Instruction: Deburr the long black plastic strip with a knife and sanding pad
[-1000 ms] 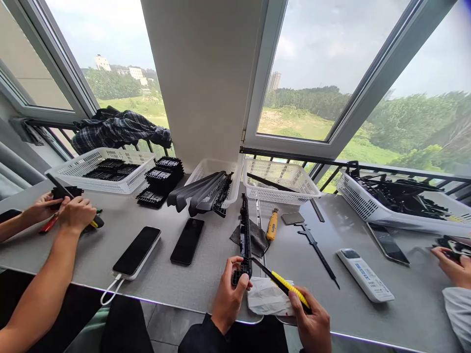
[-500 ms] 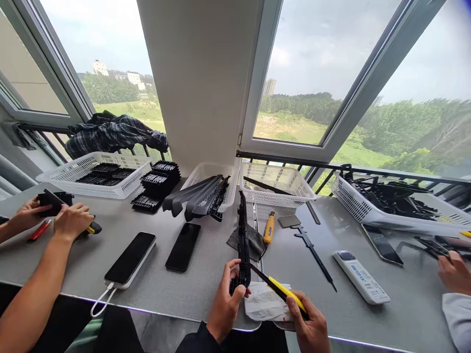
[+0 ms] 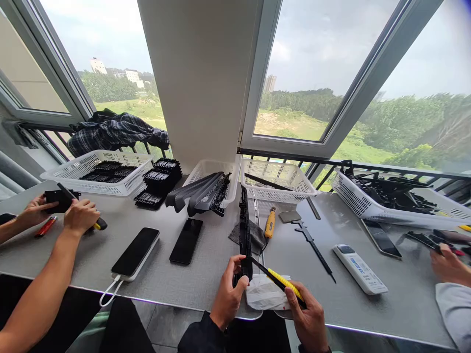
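My left hand [image 3: 230,293] is closed round the lower end of a long black plastic part [image 3: 245,230], which points away from me over the table. In my right hand [image 3: 307,314] is a yellow and black utility knife [image 3: 281,280]. Its blade end meets the side of the plastic part, just above my left fingers. Under the knife lies a crumpled white tissue [image 3: 263,293]. Behind the plastic part is a dark grey cloth [image 3: 255,236], with a yellow-handled tool [image 3: 270,223] beside it.
A black caliper [image 3: 312,247], a white remote-like device [image 3: 359,269] and phones [image 3: 186,240] lie on the table. White baskets [image 3: 277,198] of black parts line the back. Co-workers' hands [image 3: 80,215] handle parts at the left and right [image 3: 451,264].
The view has shifted slightly. My hands keep the plastic part and the knife in nearly the same pose. At the right, a co-worker's hand has moved a little left with a dark part.
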Available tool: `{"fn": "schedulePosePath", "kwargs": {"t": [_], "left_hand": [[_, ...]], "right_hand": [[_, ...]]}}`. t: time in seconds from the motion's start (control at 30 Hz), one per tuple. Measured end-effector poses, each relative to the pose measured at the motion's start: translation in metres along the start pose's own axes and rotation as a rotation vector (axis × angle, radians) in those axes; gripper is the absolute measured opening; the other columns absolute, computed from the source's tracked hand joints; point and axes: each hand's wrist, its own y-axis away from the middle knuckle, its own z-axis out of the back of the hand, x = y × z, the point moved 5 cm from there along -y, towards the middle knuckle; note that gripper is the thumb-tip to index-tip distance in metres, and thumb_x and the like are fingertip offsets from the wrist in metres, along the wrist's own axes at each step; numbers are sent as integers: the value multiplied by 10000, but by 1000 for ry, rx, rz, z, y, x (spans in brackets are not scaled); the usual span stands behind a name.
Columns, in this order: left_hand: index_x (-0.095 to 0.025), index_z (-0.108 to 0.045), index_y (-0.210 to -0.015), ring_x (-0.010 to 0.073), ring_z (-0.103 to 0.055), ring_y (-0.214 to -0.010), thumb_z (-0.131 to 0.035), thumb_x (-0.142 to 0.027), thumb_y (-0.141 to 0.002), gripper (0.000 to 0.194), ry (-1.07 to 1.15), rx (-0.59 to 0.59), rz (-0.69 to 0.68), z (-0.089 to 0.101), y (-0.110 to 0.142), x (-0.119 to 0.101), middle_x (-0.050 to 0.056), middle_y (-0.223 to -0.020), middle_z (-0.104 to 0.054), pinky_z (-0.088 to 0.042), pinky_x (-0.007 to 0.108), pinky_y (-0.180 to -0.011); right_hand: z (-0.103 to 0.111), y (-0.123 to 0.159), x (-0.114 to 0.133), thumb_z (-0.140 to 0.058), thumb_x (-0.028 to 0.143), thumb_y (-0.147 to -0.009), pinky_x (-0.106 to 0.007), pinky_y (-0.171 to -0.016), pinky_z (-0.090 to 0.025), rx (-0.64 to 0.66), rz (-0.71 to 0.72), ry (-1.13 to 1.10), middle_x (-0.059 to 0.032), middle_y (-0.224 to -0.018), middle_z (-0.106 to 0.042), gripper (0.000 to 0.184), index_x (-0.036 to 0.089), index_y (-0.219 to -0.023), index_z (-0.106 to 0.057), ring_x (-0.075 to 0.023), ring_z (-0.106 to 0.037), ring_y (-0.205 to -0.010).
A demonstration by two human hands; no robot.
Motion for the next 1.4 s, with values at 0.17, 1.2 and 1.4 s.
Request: {"fn": "schedulePosePath", "kwargs": {"t": [0.17, 1.2, 1.4], "left_hand": [[-244, -652, -1303, 300, -648, -1176, -624, -539, -1003, 421, 39, 21, 24, -2, 2, 0, 110, -1235, -715, -515, 458, -1077], [-207, -409, -1567, 274, -702, -1089, -688, -307, -938, 695, 66, 171, -11, -15, -2, 4, 118, -1205, -724, -515, 448, -1044], [-200, -403, -1642, 308, -683, -1205, -692, -280, -919, 783, 22, 180, -17, -16, -5, 13, 149, -1326, -714, -491, 464, -1105]], "right_hand": [[1, 1, -7, -609, 735, -989, -297, -771, -612, -16, -21, 28, -85, -1014, -817, 586, 196, -1072, -823, -279, -769, -900], [-4, -10, -12, -588, 689, -1016, -311, -831, -652, 100, -13, -34, -91, -1125, -793, 516, 242, -1199, -767, -274, -766, -982], [-4, -24, -22, -629, 722, -973, -279, -778, -658, 151, -37, -58, -82, -1117, -807, 553, 242, -1203, -778, -269, -783, -939]]}}
